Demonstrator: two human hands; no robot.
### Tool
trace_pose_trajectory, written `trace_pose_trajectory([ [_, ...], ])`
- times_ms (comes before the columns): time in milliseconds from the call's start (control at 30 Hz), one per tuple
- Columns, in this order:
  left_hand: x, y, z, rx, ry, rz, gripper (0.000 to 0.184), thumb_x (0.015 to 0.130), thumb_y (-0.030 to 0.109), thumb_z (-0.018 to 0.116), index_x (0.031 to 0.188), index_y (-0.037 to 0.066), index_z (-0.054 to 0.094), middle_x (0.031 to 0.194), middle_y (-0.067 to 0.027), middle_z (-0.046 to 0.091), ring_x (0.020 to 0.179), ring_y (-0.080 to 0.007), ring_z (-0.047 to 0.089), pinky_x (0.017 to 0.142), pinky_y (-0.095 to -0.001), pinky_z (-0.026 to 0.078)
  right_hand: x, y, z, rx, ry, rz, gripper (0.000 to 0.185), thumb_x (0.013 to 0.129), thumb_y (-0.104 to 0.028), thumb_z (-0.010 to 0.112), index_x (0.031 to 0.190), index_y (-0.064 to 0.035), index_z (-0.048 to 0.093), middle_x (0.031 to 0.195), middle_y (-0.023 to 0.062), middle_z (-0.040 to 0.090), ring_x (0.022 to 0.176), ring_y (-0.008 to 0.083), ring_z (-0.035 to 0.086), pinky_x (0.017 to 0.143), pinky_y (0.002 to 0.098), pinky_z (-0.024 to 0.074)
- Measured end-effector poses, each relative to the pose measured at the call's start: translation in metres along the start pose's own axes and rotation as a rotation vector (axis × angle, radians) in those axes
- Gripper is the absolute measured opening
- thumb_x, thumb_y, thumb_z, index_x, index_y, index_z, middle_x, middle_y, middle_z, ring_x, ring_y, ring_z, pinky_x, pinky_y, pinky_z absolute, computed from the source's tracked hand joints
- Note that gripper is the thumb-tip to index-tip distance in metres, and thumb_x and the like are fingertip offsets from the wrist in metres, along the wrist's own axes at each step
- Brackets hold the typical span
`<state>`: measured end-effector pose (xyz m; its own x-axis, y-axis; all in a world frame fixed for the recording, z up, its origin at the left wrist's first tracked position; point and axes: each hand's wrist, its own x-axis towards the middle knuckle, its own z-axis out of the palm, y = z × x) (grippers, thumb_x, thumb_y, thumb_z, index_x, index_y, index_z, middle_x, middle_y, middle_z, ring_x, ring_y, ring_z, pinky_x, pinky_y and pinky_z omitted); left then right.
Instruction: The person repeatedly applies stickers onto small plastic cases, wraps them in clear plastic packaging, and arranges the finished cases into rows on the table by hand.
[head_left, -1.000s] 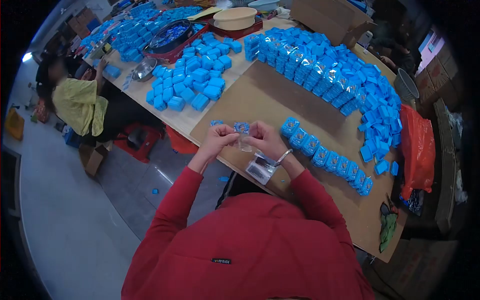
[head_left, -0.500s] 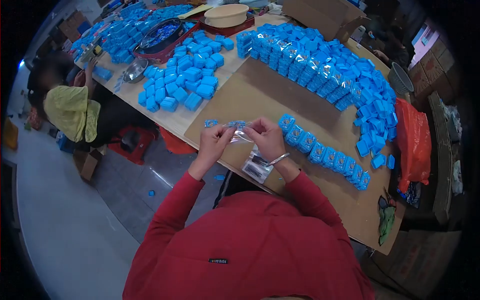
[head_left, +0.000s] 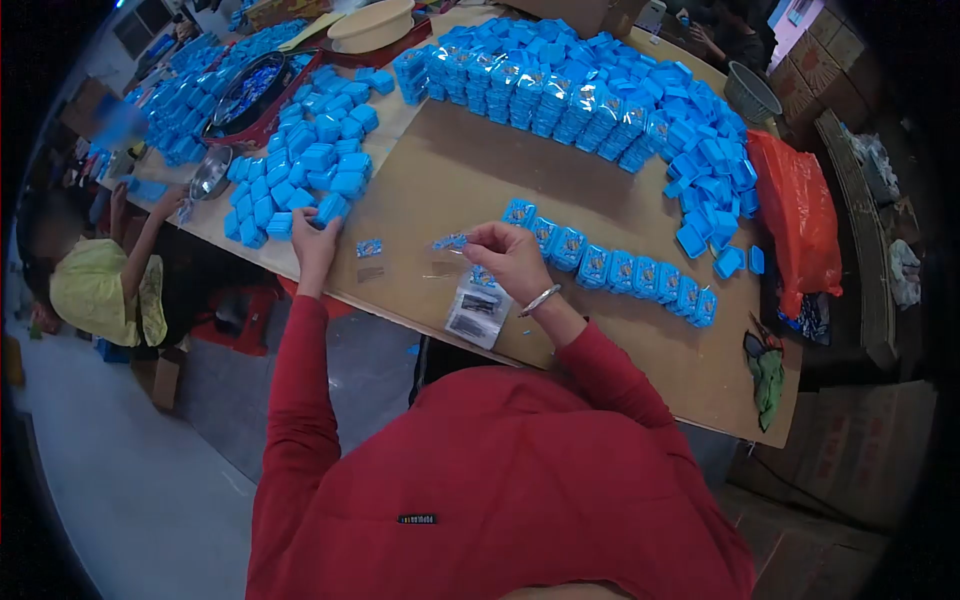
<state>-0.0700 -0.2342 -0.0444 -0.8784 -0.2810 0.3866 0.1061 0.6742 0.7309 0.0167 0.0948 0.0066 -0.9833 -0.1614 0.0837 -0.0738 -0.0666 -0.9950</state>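
Note:
At the near edge of a pile of blue plastic boxes, my left hand (head_left: pixel 314 243) has its thumb and fingers closed around one blue box (head_left: pixel 332 207). My right hand (head_left: pixel 512 258) pinches a small clear plastic bag (head_left: pixel 447 257) with a printed blue header, above the brown board. Another clear bag (head_left: pixel 369 262) with a blue printed top lies flat between my hands. Below my right hand is a clear packet (head_left: pixel 477 315) with dark contents, partly covered at its top by a blue printed piece. A row of bagged blue boxes (head_left: pixel 594 266) curves off to the right.
Stacked bagged boxes (head_left: pixel 553 103) line the board's far side, with loose blue trays (head_left: pixel 705 165) heaped behind. A red plastic bag (head_left: pixel 795 220) hangs at right. A green cloth (head_left: pixel 767 385) lies near the right edge. A co-worker in yellow (head_left: pixel 95 290) sits at left.
My left hand has let go of the clear bag and moved left to a blue box in the pile. My right hand keeps the bag. The view has shifted, and the co-worker's arm is stretched forward.

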Motion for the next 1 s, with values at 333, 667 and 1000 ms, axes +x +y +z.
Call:
trace_pose_trajectory([
  [333,-0.092,0.121,-0.01,-0.131,-0.364,0.3,0.041,0.075,0.007,0.071,0.11,0.002,0.05,0.114,-0.0139,0.052,0.103,-0.0274,0.052,0.082,-0.035,0.046,-0.002,-0.007,-0.002,0.03,-0.032,0.0,0.013,0.082,-0.001,0.067,0.095,0.0003,0.063,0.086,0.0017,0.065,0.076,0.0067,0.06,0.069,0.0211,0.0497],
  [667,-0.103,0.149,-0.004,-0.816,-0.582,-0.224,0.011,0.088,0.009,0.061,0.086,-0.001,0.066,0.077,-0.0022,0.065,0.071,-0.0073,0.059,0.068,-0.0209,0.046,-0.006,-0.003,-0.003,-0.004,0.043,-0.054,0.017,0.079,0.0,0.071,0.091,-0.0004,0.058,0.08,0.0005,0.062,0.075,0.0062,0.06,0.065,0.0195,0.0488],
  [1000,-0.116,0.145,0.006,-0.744,-0.508,-0.135,0.012,0.089,0.01,0.06,0.094,-0.001,0.065,0.088,-0.0027,0.064,0.08,-0.0069,0.057,0.073,-0.0217,0.045,-0.01,-0.001,-0.002,0.074,-0.236,0.077,0.016,0.086,-0.01,0.065,0.1,-0.0011,0.065,0.092,0.0028,0.067,0.08,0.0077,0.061,0.073,0.0228,0.0498],
])
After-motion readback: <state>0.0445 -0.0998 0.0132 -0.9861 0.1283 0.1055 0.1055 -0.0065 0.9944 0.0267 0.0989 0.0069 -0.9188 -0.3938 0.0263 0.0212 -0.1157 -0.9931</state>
